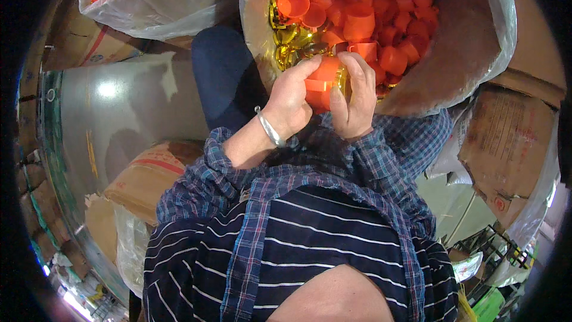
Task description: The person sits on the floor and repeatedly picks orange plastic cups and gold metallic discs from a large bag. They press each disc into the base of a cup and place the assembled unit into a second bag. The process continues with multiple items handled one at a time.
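Both hands meet on one orange cap (325, 80) at the bag's (503, 18) near edge: left hand (292, 104) and right hand (353, 98) pinch its sides, gold piece (341, 77) seemingly between.

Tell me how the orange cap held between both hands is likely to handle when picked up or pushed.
The orange cap looks like thin moulded plastic, so probably light and fairly stiff. The left hand and right hand pinch it with fingertips alone, which suggests little weight. Its round, smooth wall would likely roll if laid sideways, like the loose caps heaped in the clear bag.

Orange caps (363, 18), blue plaid sleeves (202, 185)
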Tool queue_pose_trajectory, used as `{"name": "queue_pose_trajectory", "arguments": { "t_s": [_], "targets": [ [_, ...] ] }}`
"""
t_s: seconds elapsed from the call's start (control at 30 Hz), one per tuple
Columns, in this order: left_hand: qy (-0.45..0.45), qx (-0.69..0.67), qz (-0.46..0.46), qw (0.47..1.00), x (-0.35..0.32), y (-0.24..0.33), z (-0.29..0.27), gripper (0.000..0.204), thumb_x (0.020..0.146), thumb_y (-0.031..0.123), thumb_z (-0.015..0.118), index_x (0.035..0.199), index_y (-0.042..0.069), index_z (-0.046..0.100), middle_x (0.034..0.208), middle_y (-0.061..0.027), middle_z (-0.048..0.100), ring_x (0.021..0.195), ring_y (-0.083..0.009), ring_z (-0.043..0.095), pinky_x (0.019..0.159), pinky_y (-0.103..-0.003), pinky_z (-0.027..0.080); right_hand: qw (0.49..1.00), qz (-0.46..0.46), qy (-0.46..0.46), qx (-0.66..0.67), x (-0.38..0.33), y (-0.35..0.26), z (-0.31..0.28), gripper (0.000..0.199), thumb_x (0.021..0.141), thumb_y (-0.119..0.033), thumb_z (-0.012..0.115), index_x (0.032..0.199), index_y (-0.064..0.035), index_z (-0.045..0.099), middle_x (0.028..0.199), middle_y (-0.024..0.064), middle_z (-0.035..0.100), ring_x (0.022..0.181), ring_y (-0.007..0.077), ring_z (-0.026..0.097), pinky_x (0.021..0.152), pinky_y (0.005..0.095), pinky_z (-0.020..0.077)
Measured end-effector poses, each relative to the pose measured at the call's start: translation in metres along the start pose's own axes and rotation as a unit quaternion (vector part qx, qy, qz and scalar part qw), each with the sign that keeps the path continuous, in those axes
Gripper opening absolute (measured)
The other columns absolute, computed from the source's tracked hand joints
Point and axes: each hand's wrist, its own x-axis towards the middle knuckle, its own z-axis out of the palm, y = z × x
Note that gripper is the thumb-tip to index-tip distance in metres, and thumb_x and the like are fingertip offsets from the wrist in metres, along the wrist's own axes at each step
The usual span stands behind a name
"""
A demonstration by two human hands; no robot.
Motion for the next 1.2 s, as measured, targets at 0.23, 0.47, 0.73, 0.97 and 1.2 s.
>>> {"name": "queue_pose_trajectory", "arguments": {
  "t_s": [0.23, 0.47, 0.73, 0.97, 1.2],
  "targets": [
    [-0.085, 0.240, 0.122, 0.959, -0.013, -0.011, 0.004, 0.044, 0.104, 0.043, 0.049, 0.123, 0.004, 0.059, 0.115, -0.0032, 0.062, 0.106, -0.0131, 0.059, 0.096, -0.030, 0.046, 0.975, 0.161, 0.025, 0.150, -0.005, 0.005, 0.001, 0.041, 0.099, -0.023, 0.049, 0.130, 0.0028, 0.053, 0.124, 0.0169, 0.059, 0.113, 0.0255, 0.058, 0.100, 0.0355, 0.0437],
    [-0.055, 0.208, 0.150, 0.965, -0.004, -0.013, -0.004, 0.038, 0.102, 0.034, 0.058, 0.119, 0.001, 0.061, 0.106, -0.0035, 0.065, 0.097, -0.0104, 0.059, 0.087, -0.027, 0.047, 0.984, 0.123, 0.000, 0.128, -0.001, 0.005, -0.003, 0.040, 0.102, -0.026, 0.047, 0.129, 0.0015, 0.053, 0.122, 0.0182, 0.059, 0.110, 0.0282, 0.058, 0.095, 0.0366, 0.0463],
    [-0.051, 0.162, 0.149, 0.974, -0.003, -0.026, 0.003, 0.043, 0.104, 0.041, 0.050, 0.120, 0.002, 0.060, 0.110, -0.0041, 0.064, 0.098, -0.0099, 0.059, 0.091, -0.027, 0.047, 0.982, 0.154, 0.094, 0.062, -0.015, 0.007, 0.013, 0.041, 0.099, -0.028, 0.052, 0.125, 0.0042, 0.053, 0.114, 0.0208, 0.060, 0.101, 0.0352, 0.060, 0.088, 0.0394, 0.0486],
    [0.011, 0.069, 0.034, 0.997, 0.006, 0.000, -0.004, 0.037, 0.103, 0.036, 0.052, 0.122, 0.005, 0.059, 0.113, -0.0039, 0.065, 0.100, -0.0150, 0.063, 0.091, -0.032, 0.051, 0.979, 0.180, -0.043, 0.084, -0.027, 0.028, 0.007, 0.050, 0.096, -0.031, 0.059, 0.134, 0.0001, 0.050, 0.120, 0.0192, 0.060, 0.107, 0.0302, 0.061, 0.091, 0.0373, 0.0489],
    [0.019, 0.557, 0.593, 0.581, -0.011, 0.253, 0.021, 0.039, 0.103, 0.034, 0.053, 0.090, -0.003, 0.055, 0.083, -0.0128, 0.056, 0.073, -0.0227, 0.049, 0.070, -0.039, 0.041, 0.923, 0.363, -0.123, 0.015, -0.059, 0.107, -0.024, 0.037, 0.098, -0.027, 0.059, 0.122, 0.0003, 0.063, 0.097, 0.0058, 0.070, 0.079, 0.0128, 0.063, 0.068, 0.0266, 0.0513]
  ]
}}
